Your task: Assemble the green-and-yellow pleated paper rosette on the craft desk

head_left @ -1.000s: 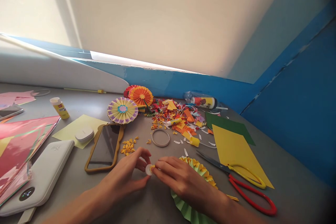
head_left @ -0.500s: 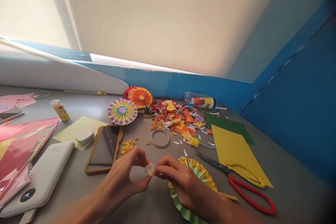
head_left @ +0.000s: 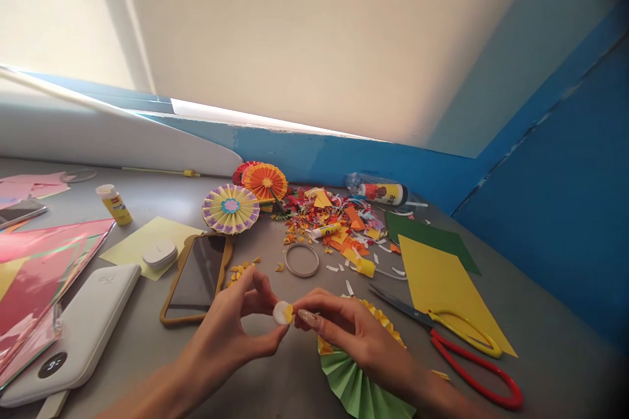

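Note:
Between thumb and forefinger, my left hand [head_left: 228, 334] pinches a small white disc [head_left: 280, 311]. A small yellow paper piece [head_left: 288, 315] lies against the disc's right side. My right hand [head_left: 351, 334] has its fingertips pinched at the outer edge of that piece. Under the right hand and partly hidden by it is a pleated green paper fan [head_left: 356, 380] with a yellow trim. Just beyond my left hand, a little heap of folded yellow paper pieces [head_left: 238, 272] is partly covered by the fingers.
Scissors [head_left: 417, 317] lie right, beside yellow paper [head_left: 449, 294]. Paper scraps [head_left: 339, 209], a grey ring [head_left: 301, 260] and finished paper fans [head_left: 230, 208] are farther back. On the left are a phone [head_left: 199, 281], a white power bank [head_left: 93, 327] and a glue stick [head_left: 115, 205].
The yellow piece now shows against the disc's face, where before it was mostly hidden at the right fingertips. My right hand has turned, showing its thumbnail and uncovering more of the green fan.

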The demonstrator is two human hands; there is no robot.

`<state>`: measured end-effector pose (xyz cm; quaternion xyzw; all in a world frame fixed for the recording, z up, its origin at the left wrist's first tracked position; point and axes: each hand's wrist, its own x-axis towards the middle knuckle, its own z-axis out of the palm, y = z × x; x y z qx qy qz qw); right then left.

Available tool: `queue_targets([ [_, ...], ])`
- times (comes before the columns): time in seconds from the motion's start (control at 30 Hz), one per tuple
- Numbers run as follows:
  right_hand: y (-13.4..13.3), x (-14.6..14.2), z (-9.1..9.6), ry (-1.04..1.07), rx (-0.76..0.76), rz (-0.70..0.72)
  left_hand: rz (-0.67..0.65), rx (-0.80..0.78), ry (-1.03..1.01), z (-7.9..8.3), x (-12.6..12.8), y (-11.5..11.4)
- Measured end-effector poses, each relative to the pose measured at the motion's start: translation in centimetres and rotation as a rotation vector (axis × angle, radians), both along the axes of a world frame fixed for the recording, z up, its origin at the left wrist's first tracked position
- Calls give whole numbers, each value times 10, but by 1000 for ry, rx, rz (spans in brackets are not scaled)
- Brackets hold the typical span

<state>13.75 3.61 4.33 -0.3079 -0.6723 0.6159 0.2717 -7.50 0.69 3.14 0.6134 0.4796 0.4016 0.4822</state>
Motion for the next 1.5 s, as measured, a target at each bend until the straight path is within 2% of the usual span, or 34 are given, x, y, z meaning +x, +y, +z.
queue_targets([
  [0.13,-4,4,-1,-134,495,-52,28,-63,-94,-4,-2,0],
  [0.23,-2,7,-9,-198,798,-30,31,-89,-150,-9,-3,1],
  [0.37,3,12,-16,-231,1024,-12,9,-139,-214,-13,-4,3],
  [0.5,7,16,-16,-199,1115,70,-36,-164,-252,-15,-5,4],
  [0.63,8,18,-14,-208,1162,138,-69,-161,-233,-15,-5,1],
  [1.0,5,14,-4,-264,1292,161,-104,-148,-160,-5,-2,-1],
  [1.17,4,12,-3,-294,1306,164,-106,-56,-62,-8,-2,-1],
  [1.37,0,12,-9,-316,1158,193,-17,189,232,-14,2,-4],
  [1.43,-4,10,-8,-277,989,190,14,264,317,-16,2,-7],
  [1.5,-7,8,-5,-195,668,156,40,319,384,-18,0,-7],
])
